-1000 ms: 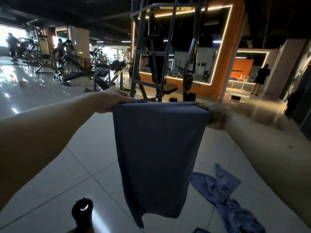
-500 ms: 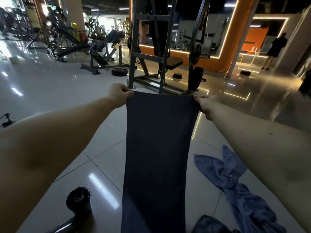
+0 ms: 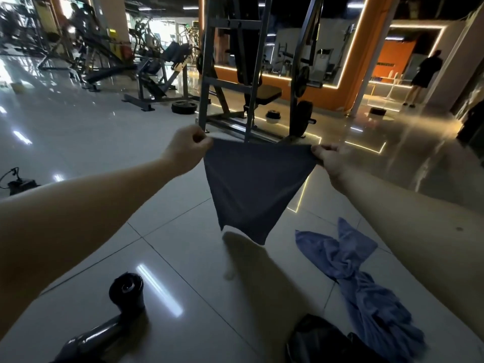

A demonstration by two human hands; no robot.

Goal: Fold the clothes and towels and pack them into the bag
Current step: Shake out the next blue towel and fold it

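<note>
Left hand (image 3: 187, 149): fingers curled tight into a fist, thumb pressed against the forefinger, pinching the upper left corner of a dark blue-grey cloth (image 3: 254, 189). Right hand (image 3: 328, 159): fingers curled in, thumb on top, pinching the upper right corner of the same cloth. Neither hand shows any gap at the grip. The cloth hangs in the air between the two sets of fingers, its top edge drawn across with a slight sag, its sides narrowing to a lower edge that is clear of the tiled floor (image 3: 183, 258). Below the right fingers and a little to their right, a crumpled blue towel (image 3: 366, 284) lies on the floor, untouched. Further below the right fingers, at the bottom edge of the view, a black bag (image 3: 322, 341) sits just beside the towel's near end, only partly visible. Well below the left fingers, a black bottle (image 3: 127, 290) stands upright on the floor. Beyond both hands stands a weight machine (image 3: 251, 74).
</note>
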